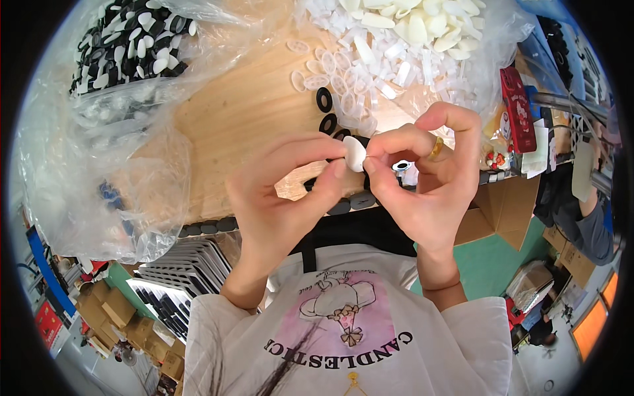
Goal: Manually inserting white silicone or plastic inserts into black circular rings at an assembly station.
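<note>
Between my two hands, over the near part of the table, is a small white oval piece point(354, 153). The thumb and forefinger of my left hand point(277, 188) pinch its left edge. My right hand point(432, 185) has thumb and forefinger pressed together at the piece's right edge, the other fingers curled above; a ring is on one finger. Small black oval rings point(323, 99) lie in a row just beyond the fingertips, partly hidden by my hands. Clear oval rings point(330, 63) are scattered farther away.
A heap of cream-white ovals point(429, 23) lies on plastic at the back. Black and white pieces point(132, 49) fill a clear bag point(86, 171) at left. A red case point(517, 109) stands right. Grey ovals point(362, 200) line the near edge; a cardboard box point(505, 211) sits below.
</note>
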Tool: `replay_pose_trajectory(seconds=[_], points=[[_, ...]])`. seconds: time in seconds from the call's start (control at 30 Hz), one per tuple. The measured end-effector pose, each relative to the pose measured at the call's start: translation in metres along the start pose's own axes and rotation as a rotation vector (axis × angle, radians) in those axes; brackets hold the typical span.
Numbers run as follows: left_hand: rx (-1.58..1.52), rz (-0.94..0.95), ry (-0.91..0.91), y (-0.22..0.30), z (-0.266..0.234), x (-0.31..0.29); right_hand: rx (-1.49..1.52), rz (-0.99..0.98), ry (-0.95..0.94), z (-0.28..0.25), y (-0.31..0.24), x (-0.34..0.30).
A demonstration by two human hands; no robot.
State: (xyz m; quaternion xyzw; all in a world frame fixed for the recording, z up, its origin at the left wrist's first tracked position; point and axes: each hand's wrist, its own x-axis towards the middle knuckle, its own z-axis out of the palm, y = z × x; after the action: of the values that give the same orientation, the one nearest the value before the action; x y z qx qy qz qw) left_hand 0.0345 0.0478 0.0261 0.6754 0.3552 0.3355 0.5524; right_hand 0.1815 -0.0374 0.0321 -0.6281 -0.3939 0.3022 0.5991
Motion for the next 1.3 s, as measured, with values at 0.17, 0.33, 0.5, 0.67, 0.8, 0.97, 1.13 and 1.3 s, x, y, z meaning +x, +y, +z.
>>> replay_pose_trajectory(seconds=[0.17,0.33,0.5,0.67,0.8,0.97,1.13,1.3], points=[[-0.002,-0.085,-0.090,0.004,-0.003,0.003,-0.054,-0.027,-0.039,0.002,-0.003,0.001],[0.135,-0.006,-0.004,0.003,-0.004,0.002,-0.105,-0.038,0.017,0.001,-0.004,0.003],[0.098,0.054,0.010,-0.001,-0.006,0.004,0.055,0.026,0.023,-0.003,0.000,0.002],[0.314,0.334,-0.092,0.002,-0.001,0.023,0.145,0.078,-0.004,-0.007,-0.005,0.002],[0.166,0.386,-0.270,-0.015,-0.013,0.023,0.111,0.080,-0.011,-0.007,-0.009,0.002],[-0.102,0.247,-0.276,-0.021,-0.010,0.021,0.090,-0.002,-0.054,-0.008,-0.009,0.001],[-0.373,0.097,-0.304,-0.032,-0.011,0.014,-0.186,-0.346,-0.154,-0.016,-0.001,0.006],[-0.435,0.092,-0.347,-0.033,-0.014,0.012,-0.251,-0.625,-0.199,-0.014,0.003,0.012]])
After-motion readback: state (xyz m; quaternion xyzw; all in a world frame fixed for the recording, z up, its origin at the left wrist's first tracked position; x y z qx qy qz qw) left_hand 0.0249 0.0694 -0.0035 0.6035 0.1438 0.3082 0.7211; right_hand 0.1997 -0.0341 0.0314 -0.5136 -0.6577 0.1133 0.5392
